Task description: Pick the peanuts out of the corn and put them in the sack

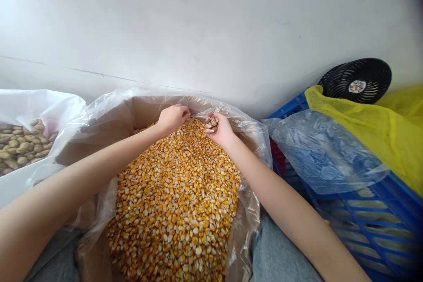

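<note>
Dried corn kernels [180,189], mostly yellow-orange with some pale ones, fill a box lined with clear plastic [254,134]. At the far side of the heap, my left hand [172,119] is just over the corn with its back toward me. Its fingers are curled together, and what they pinch, if anything, is hidden. To its right, my right hand [224,130] is turned palm up above the corn. Its fingers curl around a small handful of brownish kernels [213,124], duller than the corn below.
On the left, a white-lined container [71,105] holds unshelled peanuts [24,145]. A blue plastic crate [370,224] stands at the right, with a clear plastic bag [324,150], yellow mesh [370,132] and a black fan [360,81] on it. A white wall [205,26] rises behind.
</note>
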`<act>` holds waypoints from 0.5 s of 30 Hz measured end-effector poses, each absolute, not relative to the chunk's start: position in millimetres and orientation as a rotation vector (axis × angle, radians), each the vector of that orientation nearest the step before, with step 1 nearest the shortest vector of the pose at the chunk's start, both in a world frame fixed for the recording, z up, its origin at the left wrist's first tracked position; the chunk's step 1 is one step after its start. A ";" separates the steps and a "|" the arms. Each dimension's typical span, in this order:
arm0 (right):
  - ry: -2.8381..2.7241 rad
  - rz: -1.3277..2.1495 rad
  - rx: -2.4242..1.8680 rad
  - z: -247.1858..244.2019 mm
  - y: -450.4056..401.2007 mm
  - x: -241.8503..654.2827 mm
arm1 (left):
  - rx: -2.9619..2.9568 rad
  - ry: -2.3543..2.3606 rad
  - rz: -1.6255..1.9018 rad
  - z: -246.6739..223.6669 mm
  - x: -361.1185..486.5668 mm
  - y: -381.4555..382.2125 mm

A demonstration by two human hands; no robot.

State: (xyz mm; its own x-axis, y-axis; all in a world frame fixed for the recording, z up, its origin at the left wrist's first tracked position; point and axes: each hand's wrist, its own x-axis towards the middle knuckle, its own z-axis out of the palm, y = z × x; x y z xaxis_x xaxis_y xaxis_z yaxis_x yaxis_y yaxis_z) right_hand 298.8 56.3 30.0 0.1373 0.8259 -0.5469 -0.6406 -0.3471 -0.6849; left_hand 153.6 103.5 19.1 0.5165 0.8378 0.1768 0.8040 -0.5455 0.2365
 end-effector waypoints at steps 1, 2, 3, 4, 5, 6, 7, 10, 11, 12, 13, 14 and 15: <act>-0.205 1.567 -1.207 29.6 56.2 297.9 | 2.581 1.445 0.452 21.0 152.0 102.3; -0.198 1.605 -1.211 29.6 55.9 297.4 | 2.557 1.447 0.457 22.3 150.8 101.7; -0.193 1.630 -1.194 30.1 55.5 297.6 | 2.552 1.437 0.426 22.6 150.3 101.4; -0.190 1.632 -1.161 31.1 55.1 298.5 | 2.562 1.413 0.369 21.9 150.4 101.2; -0.185 1.609 -1.121 32.4 54.7 300.1 | 2.579 1.377 0.310 20.2 151.1 100.8; -0.180 1.571 -1.079 33.9 54.4 302.2 | 2.600 1.337 0.267 17.7 152.0 99.8; -0.177 1.530 -1.043 35.3 54.1 304.5 | 2.626 1.295 0.249 14.7 153.1 98.1; -0.175 1.453 -0.981 38.5 53.8 310.5 | 2.767 1.142 0.269 5.3 154.6 89.5; -0.177 1.442 -0.971 39.1 53.8 311.7 | 2.834 1.071 0.246 2.2 154.1 86.1; -0.178 1.429 -0.965 39.4 53.9 312.5 | 2.900 0.996 0.199 -1.0 153.1 83.1; -0.178 1.414 -0.962 39.6 54.1 313.1 | 2.957 0.924 0.141 -4.4 151.7 80.5; -0.175 1.402 -0.960 39.7 54.3 313.6 | 2.997 0.865 0.088 -7.7 150.0 78.7; -0.173 1.393 -0.958 39.6 54.6 314.0 | 3.018 0.831 0.054 -10.7 148.3 77.5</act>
State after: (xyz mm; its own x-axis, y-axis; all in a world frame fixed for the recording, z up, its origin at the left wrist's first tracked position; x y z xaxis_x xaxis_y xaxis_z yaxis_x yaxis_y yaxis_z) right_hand 314.0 54.6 39.6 0.2302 0.8776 -0.4204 -0.7480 -0.1167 -0.6533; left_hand 148.3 77.5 -10.7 0.8586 0.5117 0.0304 0.5114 -0.8591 0.0197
